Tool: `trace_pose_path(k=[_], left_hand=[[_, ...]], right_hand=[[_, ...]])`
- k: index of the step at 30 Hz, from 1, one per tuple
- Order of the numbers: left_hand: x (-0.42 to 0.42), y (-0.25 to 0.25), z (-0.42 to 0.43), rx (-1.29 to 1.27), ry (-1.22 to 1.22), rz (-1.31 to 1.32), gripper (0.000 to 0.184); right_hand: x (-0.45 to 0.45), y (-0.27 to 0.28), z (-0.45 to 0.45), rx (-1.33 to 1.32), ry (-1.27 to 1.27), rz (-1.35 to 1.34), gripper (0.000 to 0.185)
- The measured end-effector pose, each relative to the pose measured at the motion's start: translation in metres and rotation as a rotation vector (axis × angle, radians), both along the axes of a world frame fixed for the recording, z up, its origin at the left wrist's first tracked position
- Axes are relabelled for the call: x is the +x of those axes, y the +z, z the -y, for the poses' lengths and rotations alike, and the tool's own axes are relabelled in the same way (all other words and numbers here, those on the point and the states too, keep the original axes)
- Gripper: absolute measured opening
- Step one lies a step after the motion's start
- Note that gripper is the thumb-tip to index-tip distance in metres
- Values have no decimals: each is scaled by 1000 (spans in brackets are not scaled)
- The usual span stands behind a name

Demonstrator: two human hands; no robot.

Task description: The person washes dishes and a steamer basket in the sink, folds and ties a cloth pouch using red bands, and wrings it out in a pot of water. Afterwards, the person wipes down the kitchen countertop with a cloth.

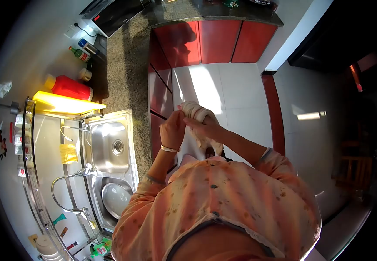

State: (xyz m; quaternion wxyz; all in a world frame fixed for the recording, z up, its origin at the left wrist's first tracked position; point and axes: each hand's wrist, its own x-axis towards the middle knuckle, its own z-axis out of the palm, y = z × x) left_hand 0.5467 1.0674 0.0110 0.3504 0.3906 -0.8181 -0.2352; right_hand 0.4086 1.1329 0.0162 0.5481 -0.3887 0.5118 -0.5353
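In the head view, a cream-coloured coiled bundle [196,111] with thin darker lines is held up in front of my body, over the floor. It looks soft and wound in several turns, but its exact kind is unclear. My left hand [172,130], with a bracelet on the wrist, is closed at the bundle's left edge; its fingertips are partly hidden. From the right, my right hand [204,129] wraps the lower side of the bundle, its fingers reaching toward my left hand. A loose pale part [208,143] hangs beneath my right hand.
Left of me is a granite counter [125,82] with a double steel sink [131,150]; a pale round basin [115,199] sits in its nearer bowl. A yellow board [64,103] and red jug [72,88] stand behind. Red cabinets [216,41] line the far side.
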Motion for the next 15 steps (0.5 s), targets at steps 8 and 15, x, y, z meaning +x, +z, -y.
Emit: trace_pose_path(k=[8, 15], left_hand=[[-52, -3, 117, 731, 215, -610, 30], [-105, 9, 209, 524, 38, -511, 31]], right_hand=[[-93, -13, 29, 197, -410, 644, 45], [-151, -67, 123, 274, -517, -78, 36]])
